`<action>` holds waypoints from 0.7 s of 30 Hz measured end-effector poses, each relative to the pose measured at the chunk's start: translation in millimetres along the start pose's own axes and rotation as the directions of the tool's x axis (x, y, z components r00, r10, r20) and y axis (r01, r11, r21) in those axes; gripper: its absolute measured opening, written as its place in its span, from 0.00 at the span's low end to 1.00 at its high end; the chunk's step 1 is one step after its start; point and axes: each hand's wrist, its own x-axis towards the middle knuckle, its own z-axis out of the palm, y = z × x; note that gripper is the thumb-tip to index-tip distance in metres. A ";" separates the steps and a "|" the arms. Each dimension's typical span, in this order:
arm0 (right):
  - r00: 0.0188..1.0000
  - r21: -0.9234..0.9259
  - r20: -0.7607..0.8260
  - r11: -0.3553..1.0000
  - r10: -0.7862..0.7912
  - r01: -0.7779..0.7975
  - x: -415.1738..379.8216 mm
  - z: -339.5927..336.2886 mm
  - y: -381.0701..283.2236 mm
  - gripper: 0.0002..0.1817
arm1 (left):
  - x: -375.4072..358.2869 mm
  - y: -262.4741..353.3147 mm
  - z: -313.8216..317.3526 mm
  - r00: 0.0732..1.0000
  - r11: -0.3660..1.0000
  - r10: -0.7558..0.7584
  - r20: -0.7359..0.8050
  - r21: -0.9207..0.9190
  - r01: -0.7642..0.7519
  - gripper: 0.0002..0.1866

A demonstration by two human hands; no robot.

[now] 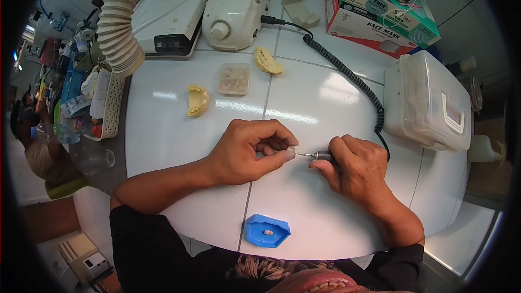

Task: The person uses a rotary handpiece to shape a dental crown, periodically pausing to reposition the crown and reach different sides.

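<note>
At a white worktop [320,211], pinches a small pale piece [291,151] between thumb and fingertips of the left hand [247,149], grip nearly closed, other fingers curled loosely behind. Wraps the right hand [361,165] around a dark handpiece [324,155], fingers folded over the top, thumb stretched along the near side. Aims the slim bur [305,154] left at the piece, around mid-worktop; cannot tell from this angle whether touching or barely apart. Holds the handpiece nearly level, long axis running left to right across the view, rear end hidden by the right hand. Shows too little of the piece, partly covered by fingertips, to tell its own long axis. Slants the left forearm [168,182] in from the lower left, low over the worktop; angles the right forearm [393,211] up from the lower right, inward. Trails a coiled cord [380,114] from beside the right hand to a white control box [230,19] at the far side. Has a blue tray [255,228] at the near edge, with a pale chip [268,232] inside, and beyond the left hand a clear box [234,94] between a yellow cast [197,101] and a second cast [267,61].
</note>
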 end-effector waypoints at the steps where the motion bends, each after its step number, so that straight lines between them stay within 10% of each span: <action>1: 1.000 -0.003 -0.003 1.000 0.003 -0.003 0.5 0.1 0.2 0.29 | 1.1 0.0 -0.5 1.000 1.000 0.008 0.002 0.010 -0.008 0.10; 21: 1.000 0.006 -0.003 1.000 0.006 -0.006 5.6 -0.6 -0.6 0.30 | 3.0 1.2 -1.7 1.000 1.000 -0.005 -0.023 -0.016 0.005 0.10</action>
